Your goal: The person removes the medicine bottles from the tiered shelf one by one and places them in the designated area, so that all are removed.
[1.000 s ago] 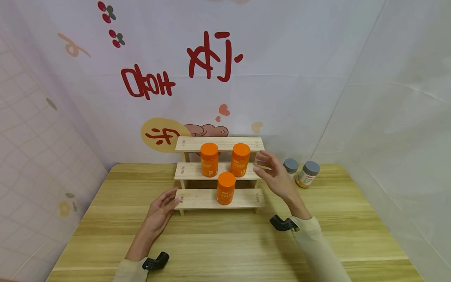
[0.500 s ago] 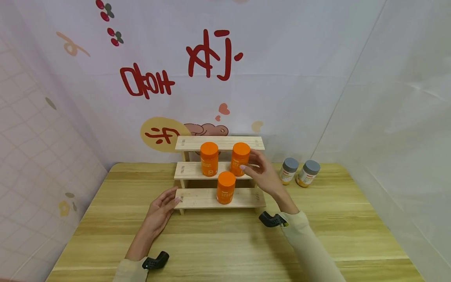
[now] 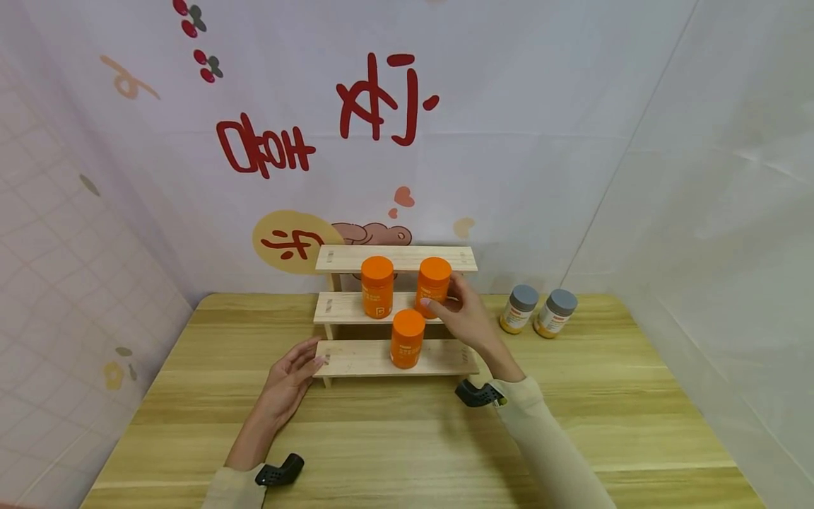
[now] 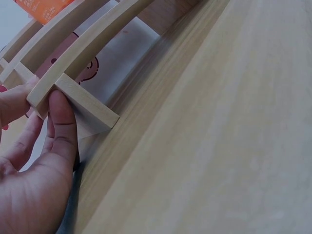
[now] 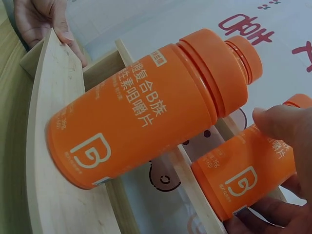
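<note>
A three-tier wooden shelf rack (image 3: 362,360) stands near the wall. My left hand (image 3: 287,382) holds the left end of its lowest tier; in the left wrist view the thumb lies over the board and a finger (image 4: 62,117) under it. On the middle tier, my right hand (image 3: 469,319) grips the right-hand orange bottle (image 3: 434,281), thumb in front and fingers round its far side. This bottle (image 5: 243,170) stands upright on the board. A second orange bottle (image 3: 378,290) is on the same tier to the left, and a third orange bottle (image 3: 407,339) stands on the lowest tier.
Two grey-capped bottles, one nearer the rack (image 3: 518,311) and one farther right (image 3: 556,314), stand on the wooden table (image 3: 394,438). A white printed cloth (image 3: 540,141) hangs behind. The top tier (image 3: 397,259) lies behind the orange bottles.
My right hand has moved left from beside the rack to the right-hand orange bottle and closed round it. The left hand stays at the lowest tier's end.
</note>
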Motion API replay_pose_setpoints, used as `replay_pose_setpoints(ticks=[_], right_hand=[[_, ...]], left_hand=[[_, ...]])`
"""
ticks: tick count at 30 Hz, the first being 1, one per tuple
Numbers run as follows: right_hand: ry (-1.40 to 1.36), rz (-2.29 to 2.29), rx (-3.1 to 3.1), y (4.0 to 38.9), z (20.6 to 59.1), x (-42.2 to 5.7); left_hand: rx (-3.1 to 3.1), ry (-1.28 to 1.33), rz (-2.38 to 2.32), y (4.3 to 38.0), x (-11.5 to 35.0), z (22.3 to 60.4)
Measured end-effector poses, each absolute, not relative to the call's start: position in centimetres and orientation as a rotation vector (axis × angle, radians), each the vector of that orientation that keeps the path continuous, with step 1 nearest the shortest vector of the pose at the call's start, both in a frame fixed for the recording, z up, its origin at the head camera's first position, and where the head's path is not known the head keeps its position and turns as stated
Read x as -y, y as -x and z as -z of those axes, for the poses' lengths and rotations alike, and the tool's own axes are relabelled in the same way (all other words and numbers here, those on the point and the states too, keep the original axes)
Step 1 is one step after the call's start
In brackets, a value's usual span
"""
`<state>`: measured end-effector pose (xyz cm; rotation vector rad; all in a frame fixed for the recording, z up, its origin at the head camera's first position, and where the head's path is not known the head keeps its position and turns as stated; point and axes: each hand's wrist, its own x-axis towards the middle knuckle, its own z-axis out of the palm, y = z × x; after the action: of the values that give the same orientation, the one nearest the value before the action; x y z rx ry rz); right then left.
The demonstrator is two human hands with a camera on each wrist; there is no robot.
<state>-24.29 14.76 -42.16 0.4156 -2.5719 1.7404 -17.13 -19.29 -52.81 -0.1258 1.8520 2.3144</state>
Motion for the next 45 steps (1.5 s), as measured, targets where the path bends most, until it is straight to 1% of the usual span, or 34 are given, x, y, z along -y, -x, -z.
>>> replay_pose_setpoints(ticks=[20,25,38,45], right_hand=[[-0.429,-1.741,2.465,23.9,42.7,-15.2],[-0.424,-1.738,2.465,23.4,42.3,-15.9],[-0.518,-1.715,2.431,22.8,42.1,-18.5],[-0.501,-1.68,2.42,22.2,41.9,-19.8]], left_hand=[[-1.855,0.09,-2.323,17.4,19.4,53.1],[-1.839,0.08,-2.337,17.4,19.4,53.0],[-1.844,0.106,-2.334,17.3,19.3,53.0],[-1.843,0.118,-2.333,17.2,19.2,53.0]])
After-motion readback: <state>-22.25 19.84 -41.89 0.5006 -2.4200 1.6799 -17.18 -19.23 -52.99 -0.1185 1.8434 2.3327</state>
